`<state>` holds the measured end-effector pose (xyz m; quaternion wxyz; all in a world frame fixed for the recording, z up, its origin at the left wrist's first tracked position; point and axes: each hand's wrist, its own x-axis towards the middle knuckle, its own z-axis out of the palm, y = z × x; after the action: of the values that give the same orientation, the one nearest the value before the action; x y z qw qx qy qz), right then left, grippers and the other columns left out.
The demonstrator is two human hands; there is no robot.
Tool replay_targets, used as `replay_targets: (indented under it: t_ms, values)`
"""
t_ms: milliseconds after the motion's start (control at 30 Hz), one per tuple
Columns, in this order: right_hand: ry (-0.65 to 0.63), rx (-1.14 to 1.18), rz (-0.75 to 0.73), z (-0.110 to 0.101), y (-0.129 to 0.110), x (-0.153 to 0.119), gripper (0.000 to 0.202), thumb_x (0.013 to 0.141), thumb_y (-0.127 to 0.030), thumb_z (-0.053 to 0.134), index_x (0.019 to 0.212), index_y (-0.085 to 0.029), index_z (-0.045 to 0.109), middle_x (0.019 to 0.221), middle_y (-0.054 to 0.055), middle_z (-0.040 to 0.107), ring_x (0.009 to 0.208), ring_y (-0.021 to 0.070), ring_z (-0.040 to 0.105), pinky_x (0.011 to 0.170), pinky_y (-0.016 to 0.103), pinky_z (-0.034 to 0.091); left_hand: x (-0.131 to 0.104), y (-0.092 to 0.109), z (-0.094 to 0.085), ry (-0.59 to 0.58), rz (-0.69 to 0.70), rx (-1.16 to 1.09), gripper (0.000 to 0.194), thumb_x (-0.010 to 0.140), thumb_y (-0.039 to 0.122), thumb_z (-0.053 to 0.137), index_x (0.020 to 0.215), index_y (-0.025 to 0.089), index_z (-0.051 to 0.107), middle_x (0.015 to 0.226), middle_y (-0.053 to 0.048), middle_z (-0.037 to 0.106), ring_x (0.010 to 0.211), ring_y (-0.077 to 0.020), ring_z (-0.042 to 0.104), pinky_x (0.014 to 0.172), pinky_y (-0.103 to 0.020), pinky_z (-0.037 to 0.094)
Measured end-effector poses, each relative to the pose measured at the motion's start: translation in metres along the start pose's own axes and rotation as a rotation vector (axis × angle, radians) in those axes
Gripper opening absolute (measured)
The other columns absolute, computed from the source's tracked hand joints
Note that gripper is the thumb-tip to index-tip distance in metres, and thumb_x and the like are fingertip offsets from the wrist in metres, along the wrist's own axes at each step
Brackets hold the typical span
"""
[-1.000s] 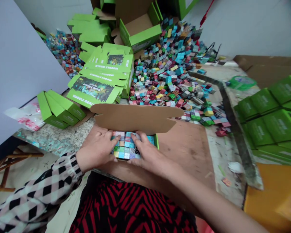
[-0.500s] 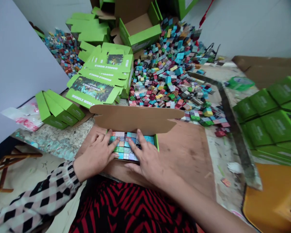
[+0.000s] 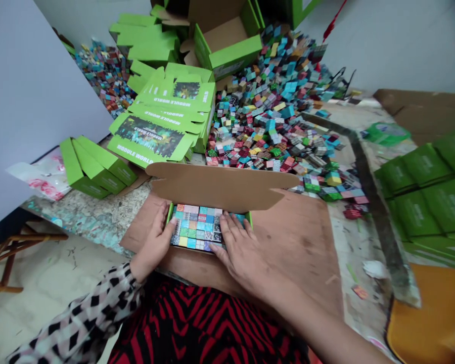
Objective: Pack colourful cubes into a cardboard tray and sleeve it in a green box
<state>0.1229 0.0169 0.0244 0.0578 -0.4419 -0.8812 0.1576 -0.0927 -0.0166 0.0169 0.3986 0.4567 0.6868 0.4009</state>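
An open small green cardboard box (image 3: 251, 221) lies before me, its brown inner lid (image 3: 220, 184) raised at the back. Rows of small colorful printed cubes (image 3: 197, 227) fill it in a flat layer. My left hand (image 3: 154, 243) is against the box's left end, fingers stretched along the outside and thumb near the leftmost cubes. Flat over the right part of the layer rests my right hand (image 3: 240, 242), its fingers extended and hiding the cubes beneath.
Behind the lid spreads a big heap of loose cubes (image 3: 265, 126). Flattened green cartons (image 3: 147, 139) are stacked at the back left, near closed narrow green boxes (image 3: 98, 169). More green boxes (image 3: 420, 202) are stacked on the right. A brown board (image 3: 296, 237) lies underneath.
My left hand has moved from the top of the cubes to the box's left end. My right hand has shifted right and now lies flatter, uncovering the middle cubes.
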Motion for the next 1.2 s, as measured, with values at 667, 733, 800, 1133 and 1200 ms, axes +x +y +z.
replay_targets:
  t_ms: [667, 733, 800, 1133, 1200]
  values:
    - [-0.010, 0.037, -0.068, -0.026, 0.009, -0.005, 0.035, 0.091, -0.030, 0.050, 0.120, -0.014, 0.061, 0.115, 0.014, 0.063, 0.105, 0.0281, 0.058, 0.091, 0.045, 0.048, -0.001, 0.001, 0.010, -0.038, 0.010, -0.153, 0.079, 0.084, 0.037, 0.057, 0.148, 0.018, 0.014, 0.149, -0.011, 0.034, 0.132, -0.0220, 0.039, 0.108, -0.036, 0.035]
    - [-0.029, 0.069, -0.071, -0.025, 0.006, -0.003, 0.035, 0.089, -0.029, 0.055, 0.121, -0.015, 0.060, 0.110, 0.012, 0.065, 0.100, 0.0265, 0.060, 0.088, 0.043, 0.050, -0.001, -0.001, 0.011, -0.050, 0.021, -0.172, 0.081, 0.084, 0.038, 0.057, 0.148, 0.018, 0.011, 0.148, -0.012, 0.035, 0.130, -0.0223, 0.042, 0.107, -0.036, 0.037]
    - [-0.058, 0.136, -0.067, -0.023, 0.004, 0.002, 0.038, 0.087, -0.027, 0.058, 0.123, -0.015, 0.058, 0.110, 0.011, 0.065, 0.099, 0.0256, 0.061, 0.088, 0.041, 0.050, 0.000, -0.006, 0.011, -0.035, 0.040, -0.127, 0.078, 0.086, 0.039, 0.055, 0.148, 0.018, 0.013, 0.149, -0.011, 0.033, 0.130, -0.0224, 0.041, 0.108, -0.037, 0.035]
    - [-0.088, 0.335, 0.037, -0.024, 0.000, 0.011, 0.047, 0.084, -0.026, 0.063, 0.127, -0.012, 0.054, 0.117, 0.015, 0.063, 0.109, 0.0276, 0.057, 0.096, 0.042, 0.044, 0.003, -0.023, 0.008, 0.022, 0.066, 0.131, 0.065, 0.091, 0.045, 0.043, 0.147, 0.020, 0.020, 0.153, -0.007, 0.025, 0.140, -0.0191, 0.022, 0.116, -0.035, 0.017]
    - [-0.103, 0.374, 0.090, -0.025, -0.003, 0.010, 0.048, 0.083, -0.025, 0.063, 0.129, -0.012, 0.053, 0.119, 0.014, 0.061, 0.111, 0.0266, 0.056, 0.097, 0.039, 0.043, 0.002, -0.023, 0.008, 0.030, 0.056, 0.131, 0.064, 0.091, 0.045, 0.043, 0.146, 0.021, 0.022, 0.153, -0.006, 0.024, 0.141, -0.0186, 0.019, 0.116, -0.035, 0.015]
